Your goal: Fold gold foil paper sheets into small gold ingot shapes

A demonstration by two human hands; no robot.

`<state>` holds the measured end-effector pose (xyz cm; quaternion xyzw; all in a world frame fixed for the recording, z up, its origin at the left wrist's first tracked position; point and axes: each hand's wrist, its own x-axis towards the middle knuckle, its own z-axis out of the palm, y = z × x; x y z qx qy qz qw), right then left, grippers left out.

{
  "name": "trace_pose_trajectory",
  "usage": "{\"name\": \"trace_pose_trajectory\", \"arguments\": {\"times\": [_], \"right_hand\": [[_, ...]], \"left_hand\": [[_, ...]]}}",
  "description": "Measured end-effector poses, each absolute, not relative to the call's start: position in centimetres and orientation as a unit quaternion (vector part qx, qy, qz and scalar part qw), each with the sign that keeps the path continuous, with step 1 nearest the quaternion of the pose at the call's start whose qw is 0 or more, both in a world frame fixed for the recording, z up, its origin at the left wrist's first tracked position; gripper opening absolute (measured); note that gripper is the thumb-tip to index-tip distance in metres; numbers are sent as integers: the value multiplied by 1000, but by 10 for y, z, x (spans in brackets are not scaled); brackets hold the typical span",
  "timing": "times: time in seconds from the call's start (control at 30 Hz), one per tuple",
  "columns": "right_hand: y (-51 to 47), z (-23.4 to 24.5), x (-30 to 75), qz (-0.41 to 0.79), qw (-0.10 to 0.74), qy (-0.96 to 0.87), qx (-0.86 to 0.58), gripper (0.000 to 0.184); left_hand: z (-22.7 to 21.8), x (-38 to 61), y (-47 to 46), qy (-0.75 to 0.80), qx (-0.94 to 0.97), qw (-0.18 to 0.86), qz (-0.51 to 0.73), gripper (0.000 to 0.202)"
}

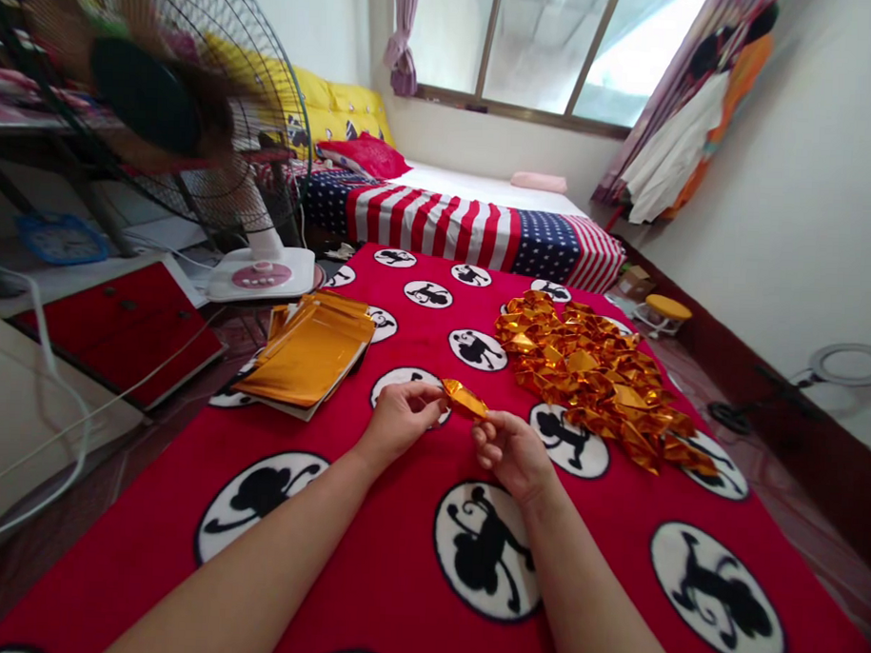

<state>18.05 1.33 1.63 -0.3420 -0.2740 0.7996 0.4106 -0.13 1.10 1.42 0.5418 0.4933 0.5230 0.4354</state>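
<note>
Between my two hands I hold a small folded piece of gold foil paper (464,398) above a red blanket (372,515) printed with black-and-white monkey circles. My left hand (401,418) pinches its left end and my right hand (511,452) pinches its right end; both are closed on it. A stack of flat gold foil sheets (310,352) lies to the left of my hands. A heap of folded gold foil pieces (597,372) lies to the right.
A running pedestal fan (172,89) with a white base (263,274) stands at the back left beside a red cabinet (125,323). A bed with a stars-and-stripes cover (474,225) lies behind. A small yellow stool (666,310) and a ring light (849,364) sit at the right wall.
</note>
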Motion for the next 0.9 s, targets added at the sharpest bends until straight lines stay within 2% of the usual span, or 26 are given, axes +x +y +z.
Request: {"name": "trace_pose_trajectory", "arguments": {"times": [0.33,0.73,0.9], "right_hand": [[13,16,179,797,419,-272,-338,22],[12,15,179,805,410,-278,-327,16],[13,15,180,804,417,-266,-330,18]], "left_hand": [[10,1,10,495,576,399,514,11],[11,15,10,432,443,517,592,24],[11,13,11,440,437,524,584,25]]}}
